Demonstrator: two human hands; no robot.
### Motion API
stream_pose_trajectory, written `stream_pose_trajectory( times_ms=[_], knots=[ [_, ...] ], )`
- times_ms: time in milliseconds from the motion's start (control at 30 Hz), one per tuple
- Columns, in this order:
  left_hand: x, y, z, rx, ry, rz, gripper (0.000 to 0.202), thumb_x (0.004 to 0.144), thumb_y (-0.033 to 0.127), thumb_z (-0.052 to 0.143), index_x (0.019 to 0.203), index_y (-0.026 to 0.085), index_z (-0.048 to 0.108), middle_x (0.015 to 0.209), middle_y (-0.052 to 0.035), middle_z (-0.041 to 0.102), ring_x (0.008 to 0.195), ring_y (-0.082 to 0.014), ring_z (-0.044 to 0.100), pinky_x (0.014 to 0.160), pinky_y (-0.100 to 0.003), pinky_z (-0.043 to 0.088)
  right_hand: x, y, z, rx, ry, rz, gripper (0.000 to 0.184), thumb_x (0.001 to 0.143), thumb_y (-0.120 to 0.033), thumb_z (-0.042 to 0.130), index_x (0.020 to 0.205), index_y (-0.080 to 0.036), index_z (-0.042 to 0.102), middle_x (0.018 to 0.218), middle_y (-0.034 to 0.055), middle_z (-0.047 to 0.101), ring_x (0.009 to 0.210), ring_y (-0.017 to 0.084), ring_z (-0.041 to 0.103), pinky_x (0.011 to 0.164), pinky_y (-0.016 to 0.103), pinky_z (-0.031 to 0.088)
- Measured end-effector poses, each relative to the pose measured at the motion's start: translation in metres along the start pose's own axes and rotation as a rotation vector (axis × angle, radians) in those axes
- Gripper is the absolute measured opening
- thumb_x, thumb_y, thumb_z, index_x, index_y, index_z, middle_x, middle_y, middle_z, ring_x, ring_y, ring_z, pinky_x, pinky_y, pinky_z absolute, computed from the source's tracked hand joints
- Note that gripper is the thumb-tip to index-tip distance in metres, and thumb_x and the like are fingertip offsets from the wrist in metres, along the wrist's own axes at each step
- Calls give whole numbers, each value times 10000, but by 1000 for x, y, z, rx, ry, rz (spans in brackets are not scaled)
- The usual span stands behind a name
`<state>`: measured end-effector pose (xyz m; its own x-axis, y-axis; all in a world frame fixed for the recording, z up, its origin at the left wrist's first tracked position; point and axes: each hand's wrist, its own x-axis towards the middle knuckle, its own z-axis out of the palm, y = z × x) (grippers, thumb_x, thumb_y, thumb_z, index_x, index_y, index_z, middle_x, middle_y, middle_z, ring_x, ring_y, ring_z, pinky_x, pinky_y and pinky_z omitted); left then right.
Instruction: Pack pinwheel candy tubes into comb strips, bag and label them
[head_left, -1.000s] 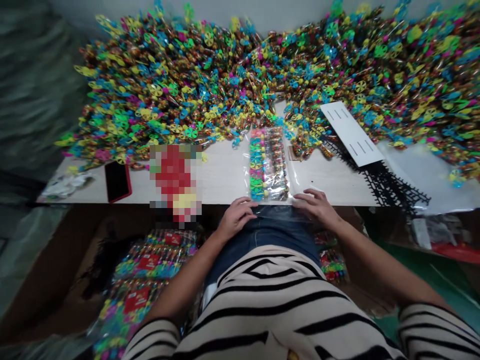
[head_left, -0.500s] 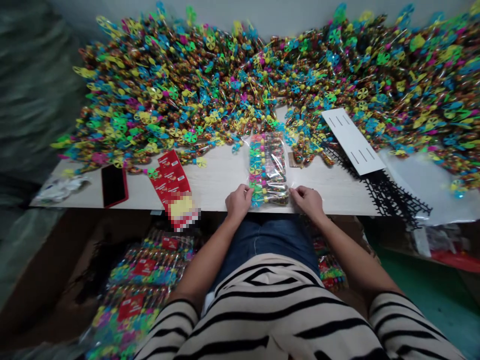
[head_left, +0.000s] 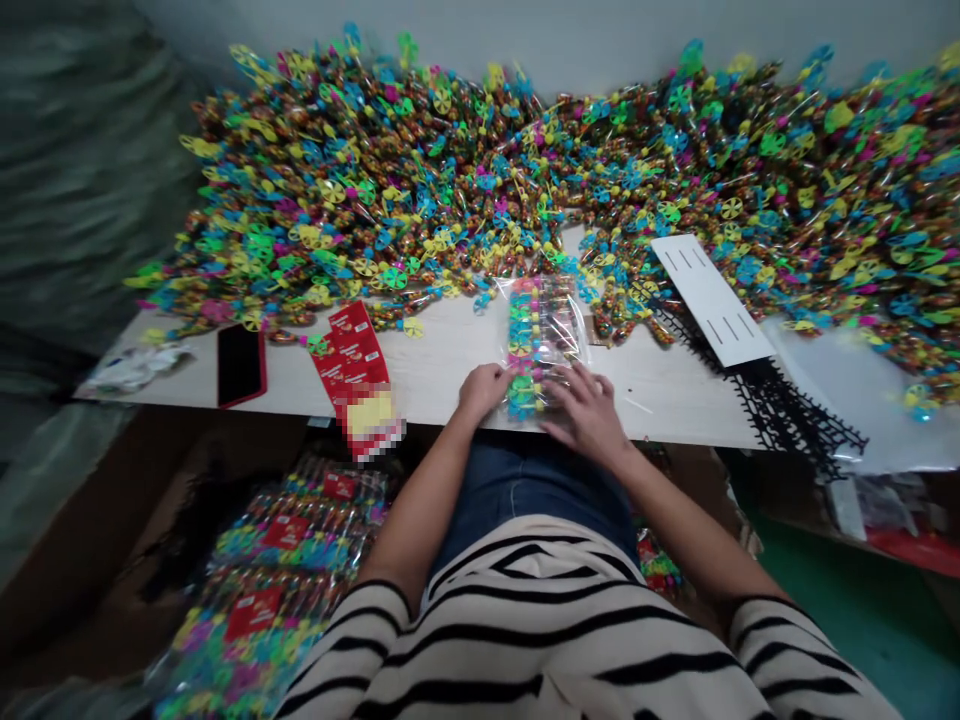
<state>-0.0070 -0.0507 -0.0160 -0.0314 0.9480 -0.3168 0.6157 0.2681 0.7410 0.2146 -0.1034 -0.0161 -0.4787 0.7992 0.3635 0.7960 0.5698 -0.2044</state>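
A clear plastic bag (head_left: 524,335) holding a row of small toys with colourful spinner wheels lies flat on the table in front of me. My left hand (head_left: 484,391) is closed at the bag's lower left edge, thumb and fingers pinching the plastic. Spread fingers of my right hand (head_left: 587,404) rest across the lower right part of the bag, covering some of the toys there.
A long heap of loose spinner toys (head_left: 420,180) fills the back of the table (head_left: 442,345). On the left lie a phone (head_left: 241,366) and red printed cards (head_left: 352,350). A white slotted card (head_left: 712,300) and black plastic strips (head_left: 795,410) lie right. Packed bags (head_left: 300,535) sit below.
My right hand has moved left from the bag's right corner onto its surface, and its pinched fingers have spread. My left hand stays at the left edge.
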Motion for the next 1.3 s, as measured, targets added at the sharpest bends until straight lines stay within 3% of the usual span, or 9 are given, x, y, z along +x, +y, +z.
stream_pose_trajectory(
  times_ms=[133, 267, 400, 467, 533, 733, 833, 1033, 1300],
  knots=[
    [-10, 21, 11, -653, -241, -85, 519, 639, 624, 704, 536, 161, 494, 417, 66, 387, 382, -50, 292, 426, -211, 199, 3, -12, 31, 7, 194, 20, 419, 868, -302, 585, 1274, -201, 570, 1362, 130, 526, 1304, 304, 415, 1068, 461, 255],
    [-31, 53, 11, -825, -364, 137, 456, 691, 585, 697, 736, 139, 615, 583, 3, 591, 431, -56, 425, 445, -201, 296, -3, 13, 14, 357, 493, 187, 314, 866, -349, 582, 1126, -185, 645, 1137, 113, 666, 1049, 250, 623, 917, 389, 468],
    [-34, 55, -13, -643, 117, 359, 495, 695, 472, 739, 1074, 173, 629, 1025, -80, 669, 844, -153, 609, 711, -252, 465, -10, 29, -36, 757, 748, 677, 299, 762, -411, 721, 917, -159, 680, 803, 34, 681, 667, 178, 626, 626, 293, 510],
    [-29, 37, -29, -524, 398, 332, 685, 595, 436, 815, 1189, 189, 580, 1247, -111, 586, 1074, -216, 560, 857, -298, 456, -12, 30, -51, 988, 683, 797, 309, 682, -409, 786, 809, -156, 665, 695, 0, 640, 575, 144, 576, 557, 257, 479],
    [-26, 12, -44, -472, 475, 240, 880, 465, 415, 879, 1247, 192, 542, 1333, -125, 524, 1161, -258, 518, 917, -327, 438, -12, 28, -51, 1193, 539, 900, 332, 631, -412, 813, 773, -161, 649, 657, -14, 622, 549, 135, 561, 535, 246, 470],
    [-26, -44, -56, -622, 20, -66, 588, 538, 574, 790, 893, 137, 621, 711, 1, 620, 642, -143, 571, 624, -260, 452, 4, 31, 5, 1260, 223, 1046, 515, 538, -477, 799, 914, -163, 641, 727, 7, 648, 645, 172, 598, 612, 287, 497],
    [-18, -44, -53, -585, 120, -138, 542, 507, 563, 796, 781, 134, 611, 624, 28, 586, 564, -113, 514, 573, -234, 412, 9, 56, 17, 1039, 180, 884, 548, 616, -482, 752, 1040, -164, 613, 784, 16, 656, 710, 176, 605, 685, 310, 505],
    [8, -27, -59, -514, 180, -176, 513, 497, 519, 774, 806, 131, 642, 627, 22, 616, 566, -127, 537, 579, -244, 428, -4, 121, -13, 616, 76, 697, 323, 789, -419, 623, 1001, -175, 635, 887, 68, 684, 786, 205, 631, 760, 352, 501],
    [31, -32, -60, -424, 370, -64, 605, 570, 476, 731, 1064, 152, 599, 871, -40, 664, 764, -173, 610, 715, -301, 508, -10, 114, -10, 320, -92, 532, 247, 856, -328, 603, 1026, -160, 667, 975, 99, 683, 927, 240, 624, 862, 360, 490]
  ],
)
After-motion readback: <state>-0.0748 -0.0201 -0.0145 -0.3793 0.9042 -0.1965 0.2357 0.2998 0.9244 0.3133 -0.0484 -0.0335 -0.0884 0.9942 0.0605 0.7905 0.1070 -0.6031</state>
